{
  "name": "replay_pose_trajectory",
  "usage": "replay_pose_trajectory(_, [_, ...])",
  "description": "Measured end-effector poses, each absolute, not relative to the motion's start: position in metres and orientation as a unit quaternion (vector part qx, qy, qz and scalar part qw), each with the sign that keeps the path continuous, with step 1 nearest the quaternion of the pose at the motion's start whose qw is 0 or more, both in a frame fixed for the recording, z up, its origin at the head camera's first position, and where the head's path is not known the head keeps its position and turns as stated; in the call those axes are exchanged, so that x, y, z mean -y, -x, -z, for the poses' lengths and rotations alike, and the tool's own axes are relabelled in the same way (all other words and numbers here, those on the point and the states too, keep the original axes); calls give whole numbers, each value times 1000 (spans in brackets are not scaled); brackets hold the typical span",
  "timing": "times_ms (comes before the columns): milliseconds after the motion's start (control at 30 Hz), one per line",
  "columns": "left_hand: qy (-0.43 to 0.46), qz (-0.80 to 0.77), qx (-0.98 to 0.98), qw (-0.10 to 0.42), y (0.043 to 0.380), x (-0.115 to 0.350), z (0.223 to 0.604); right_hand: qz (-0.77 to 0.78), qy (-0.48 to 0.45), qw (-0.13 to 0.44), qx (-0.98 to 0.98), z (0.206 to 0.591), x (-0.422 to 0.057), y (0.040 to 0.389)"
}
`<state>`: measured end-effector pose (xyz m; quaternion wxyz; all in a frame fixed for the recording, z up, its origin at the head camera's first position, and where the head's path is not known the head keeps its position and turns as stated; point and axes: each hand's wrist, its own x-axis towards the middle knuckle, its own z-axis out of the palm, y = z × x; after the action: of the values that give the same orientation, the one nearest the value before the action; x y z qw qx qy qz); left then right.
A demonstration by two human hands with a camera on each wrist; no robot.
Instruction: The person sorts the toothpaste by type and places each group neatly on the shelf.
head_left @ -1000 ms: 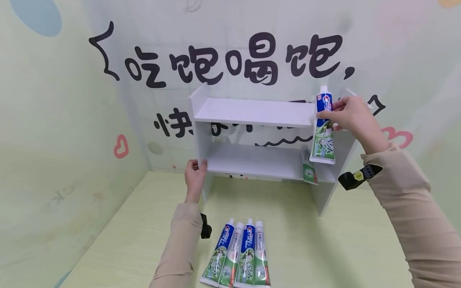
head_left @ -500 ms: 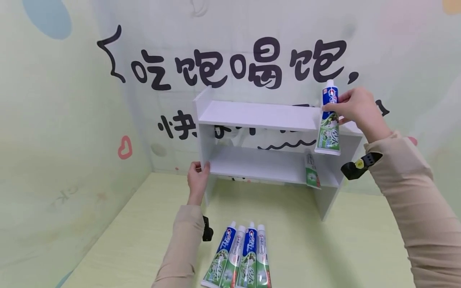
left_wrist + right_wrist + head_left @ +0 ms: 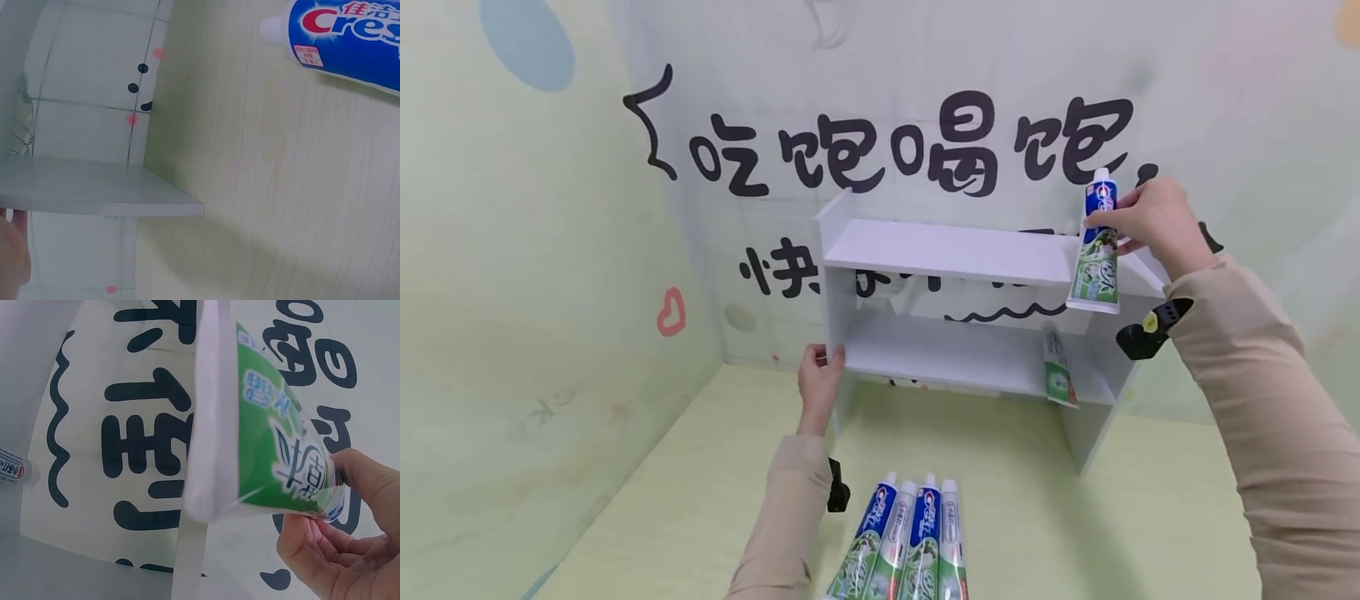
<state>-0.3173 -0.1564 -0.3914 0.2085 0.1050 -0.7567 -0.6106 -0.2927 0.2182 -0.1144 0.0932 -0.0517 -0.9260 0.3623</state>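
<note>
My right hand [image 3: 1168,225] pinches a blue and green Crest toothpaste tube [image 3: 1097,250] by its upper half, thumb in front and fingers behind. The tube is nearly upright, cap up, before the right end of the upper board of a white two-tier shelf [image 3: 955,250]. In the right wrist view, the flat end of that tube [image 3: 215,412] overlaps the upper board's edge. My left hand [image 3: 820,383] grips the shelf's left side panel [image 3: 838,333] near the lower board, thumb at the front edge. A white and green tube [image 3: 1058,367] lies on the lower board, its flat end jutting past the front.
Several toothpaste tubes lie side by side on the pale table [image 3: 1022,517] in front of the shelf, among them a blue and green one [image 3: 868,533] and a white and green one [image 3: 951,533]. A wall [image 3: 745,75] with large black characters stands behind the shelf.
My right hand has raised the tube relative to the shelf, so its flat end is now nearer the upper board's height. The left hand keeps its grip. The head view has shifted slightly.
</note>
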Motion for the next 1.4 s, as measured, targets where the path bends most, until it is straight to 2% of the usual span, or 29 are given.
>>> replay_pose_trajectory(567, [-104, 601, 762, 218, 310, 151, 405, -340, 55, 97, 934, 135, -223, 310])
replay_pose_trajectory(867, [-105, 602, 765, 203, 311, 152, 407, -322, 75, 74, 941, 152, -228, 323])
replay_pose_trajectory(1167, [-93, 602, 764, 211, 314, 157, 398, -310, 50, 58, 948, 149, -228, 324])
replay_pose_trajectory(1400, [-99, 606, 761, 209, 318, 159, 393, -302, 33, 44, 952, 130, -224, 317])
